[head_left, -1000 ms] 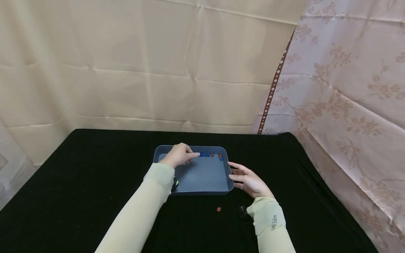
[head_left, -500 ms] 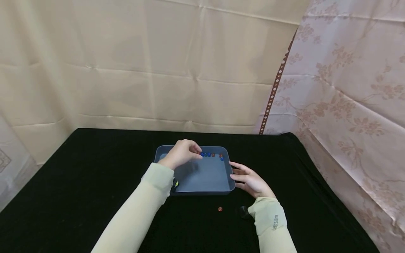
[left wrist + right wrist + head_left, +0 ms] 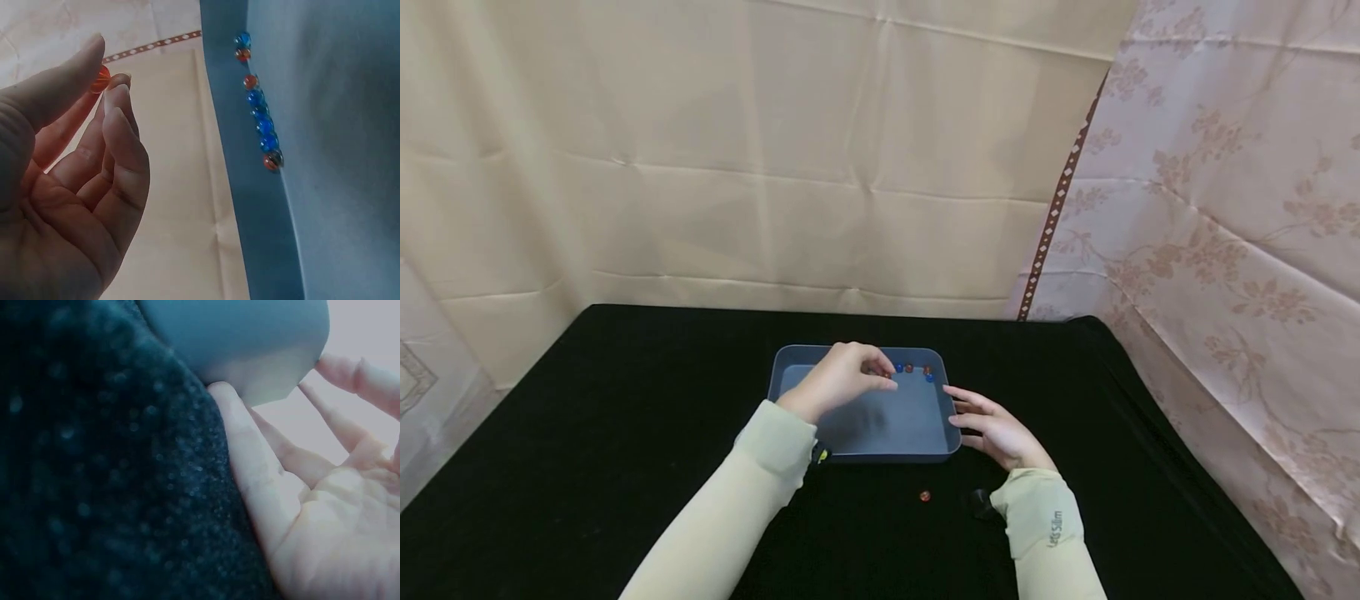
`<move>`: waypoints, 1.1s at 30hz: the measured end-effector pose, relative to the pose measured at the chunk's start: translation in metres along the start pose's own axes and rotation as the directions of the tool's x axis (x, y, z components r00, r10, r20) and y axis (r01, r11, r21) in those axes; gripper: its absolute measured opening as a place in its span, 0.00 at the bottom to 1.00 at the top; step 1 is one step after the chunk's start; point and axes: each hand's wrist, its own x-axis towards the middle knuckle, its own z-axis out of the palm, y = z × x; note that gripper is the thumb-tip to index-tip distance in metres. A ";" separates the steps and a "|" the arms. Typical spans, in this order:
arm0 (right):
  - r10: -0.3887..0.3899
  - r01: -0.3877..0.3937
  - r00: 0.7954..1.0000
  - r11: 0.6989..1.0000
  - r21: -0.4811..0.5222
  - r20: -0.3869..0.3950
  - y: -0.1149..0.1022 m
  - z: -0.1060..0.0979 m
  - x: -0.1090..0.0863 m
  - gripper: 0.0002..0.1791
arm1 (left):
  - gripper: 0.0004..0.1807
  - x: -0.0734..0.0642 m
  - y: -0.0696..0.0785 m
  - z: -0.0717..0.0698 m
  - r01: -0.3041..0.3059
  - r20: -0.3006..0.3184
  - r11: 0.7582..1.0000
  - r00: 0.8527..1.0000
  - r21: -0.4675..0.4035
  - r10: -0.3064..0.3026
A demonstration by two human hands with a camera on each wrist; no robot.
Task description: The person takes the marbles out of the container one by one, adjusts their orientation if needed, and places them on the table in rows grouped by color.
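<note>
My left hand (image 3: 842,382) is over the grey-blue tray (image 3: 917,429), pinching an orange marble (image 3: 100,80) between thumb and fingertips, up off the tray floor. Along the tray's far wall runs a row of blue and orange marbles; in the left wrist view a blue marble (image 3: 265,126) sits mid-row and an orange marble with dark streaks (image 3: 271,161) ends it. Past a small gap, an orange marble (image 3: 927,369) and a blue marble (image 3: 929,378) lie in the far right corner. My right hand (image 3: 1003,433), fingers extended, touches the tray's right outer side (image 3: 250,350).
One orange-red marble (image 3: 925,496) lies on the black cloth (image 3: 625,433) in front of the tray. A small black object (image 3: 981,503) shows by the right wrist. Beige curtain (image 3: 737,167) hangs behind the table, patterned curtain (image 3: 1240,275) on the right.
My left hand has drawn back a little from the far wall and moved right with the orange marble, covering part of the row. The right hand stays at the tray's side.
</note>
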 end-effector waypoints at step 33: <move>-0.041 0.038 0.992 0.999 -0.030 -0.119 0.003 0.003 0.000 0.34 | 0.07 -0.056 0.010 0.051 -0.109 0.234 0.985 0.962 -0.133 0.138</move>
